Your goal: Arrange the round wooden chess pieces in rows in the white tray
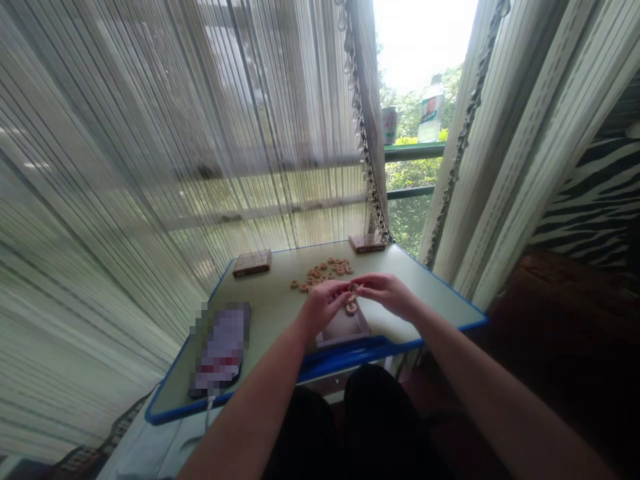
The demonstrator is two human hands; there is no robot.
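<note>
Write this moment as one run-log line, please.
left hand: at round piece | right hand: at same piece | tray: under hands | loose pieces: scattered on table beyond hands

A single head-worn view (fairly close) looks forward, down over the table [273,300].

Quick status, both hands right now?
Left hand: fingers curled in, fingertips at a small round piece; whether it grips can't be told.
Right hand: closed, thumb and fingers apparently pinching that same piece.
</note>
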